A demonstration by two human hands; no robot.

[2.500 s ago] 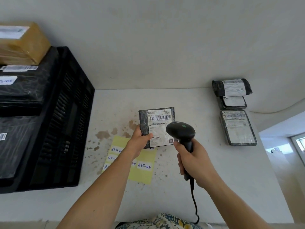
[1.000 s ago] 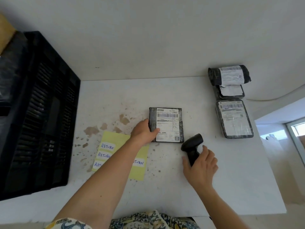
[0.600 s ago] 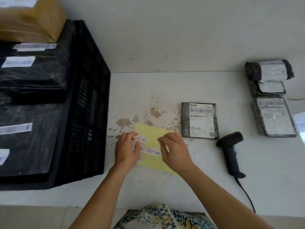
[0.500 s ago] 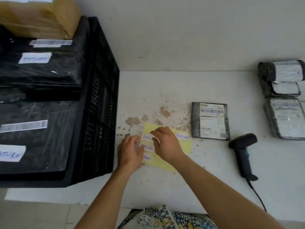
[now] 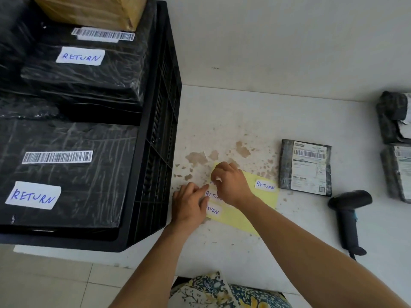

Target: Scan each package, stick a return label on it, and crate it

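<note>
Nearest, the left hand (image 5: 189, 204) presses its fingers flat on the near-left edge of the yellow label sheet (image 5: 262, 210), pinning it to the white worktop (image 5: 255, 112); its grip is open, holding nothing. Just beyond, the right hand (image 5: 231, 182) curls over the sheet's far-left corner, fingertips pinched at the top return label (image 5: 213, 182), which looks to be mid-peel. How much of that label is free cannot be told, since the hand covers it. Two more labels lie partly under the hands and one sits clear at the sheet's right end.

To the right, the barcode scanner (image 5: 347, 216) lies on its side, cable trailing off the near edge. Beyond it, just beside the sheet's right end, the flat black package (image 5: 305, 170) lies face up with its shipping label showing and no return label yet. More wrapped parcels (image 5: 393, 141) sit at the far right edge. On the left, the black crate (image 5: 155, 130) holds packages already marked RETURN, with a brown carton (image 5: 93, 12) on top.

The risks I see: if the left hand eases off, the sheet may lift with the label; a hurried peel could tear it or fold its glue onto itself; and placed carelessly it could cover the package's barcode.
</note>
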